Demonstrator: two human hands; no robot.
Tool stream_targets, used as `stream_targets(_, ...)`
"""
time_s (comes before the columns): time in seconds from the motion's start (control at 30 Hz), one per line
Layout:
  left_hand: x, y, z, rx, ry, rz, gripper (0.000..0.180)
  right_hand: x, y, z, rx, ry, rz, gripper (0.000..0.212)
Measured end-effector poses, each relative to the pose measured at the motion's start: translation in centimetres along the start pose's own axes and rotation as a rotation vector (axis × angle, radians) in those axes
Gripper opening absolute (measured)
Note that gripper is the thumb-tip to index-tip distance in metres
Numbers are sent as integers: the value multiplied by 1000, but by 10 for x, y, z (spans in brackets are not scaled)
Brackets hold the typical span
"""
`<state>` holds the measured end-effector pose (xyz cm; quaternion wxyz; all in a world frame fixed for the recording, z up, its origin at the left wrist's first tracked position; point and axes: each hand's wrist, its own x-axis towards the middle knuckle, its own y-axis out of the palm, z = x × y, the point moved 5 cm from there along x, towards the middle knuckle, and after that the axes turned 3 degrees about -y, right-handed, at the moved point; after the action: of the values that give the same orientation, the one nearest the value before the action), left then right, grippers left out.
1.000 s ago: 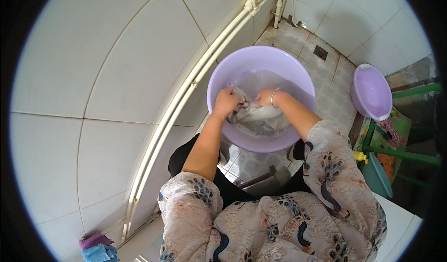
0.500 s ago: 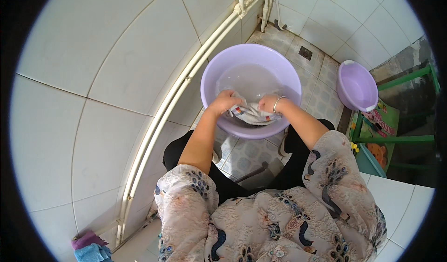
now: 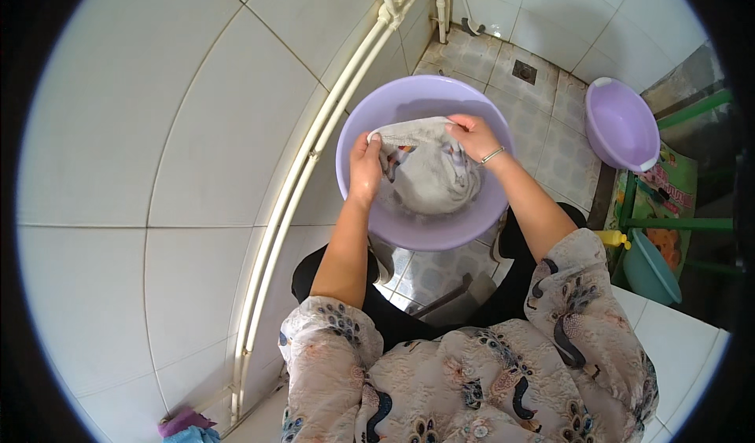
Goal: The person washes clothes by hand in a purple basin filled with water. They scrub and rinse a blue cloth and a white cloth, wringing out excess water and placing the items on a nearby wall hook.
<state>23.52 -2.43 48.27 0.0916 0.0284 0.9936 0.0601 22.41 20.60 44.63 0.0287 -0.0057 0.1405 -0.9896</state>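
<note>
A large lilac basin stands on the floor between my legs. Stretched over it is a wet, light grey cloth with small coloured stripes; whether it is a towel or a garment I cannot tell. My left hand pinches the cloth's upper left corner. At the upper right end of the same edge, my right hand, with a silver bangle on its wrist, also grips it. The lower part hangs down in a rounded heap inside the basin. Any water beneath it is mostly hidden.
Pale pipes run along the tiled wall at left. A smaller lilac basin sits at right beside a green metal frame. A teal basin and a yellow bottle are nearer. A floor drain lies beyond.
Both hands have risen and moved farther forward over the basin, and the cloth's upper edge is now spread between them. Earlier it was bunched near the basin's near side. The view has shifted slightly.
</note>
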Motion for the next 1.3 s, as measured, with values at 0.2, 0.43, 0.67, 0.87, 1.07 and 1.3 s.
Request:
stream_targets(0.2,10,17,11,-310,-24,-26,24,8,8,25,443,-59,-49,18)
stream_targets(0.43,15,25,41,-481,-214,-200,25,-10,32,51,434,157,-140,21)
stream_targets(0.67,-5,64,88,-411,-571,-175,43,-14,61,42,-204,181,5,33)
stream_targets(0.87,24,32,79,-235,-476,-113,51,27,30,-70,-93,264,-335,42)
stream_targets(1.07,50,1,162,614,-299,36,39,26,61,-100,-398,320,98,29)
stream_targets(1.3,29,38,92,-497,-368,-320,37,-5,89,52,-372,35,51,45)
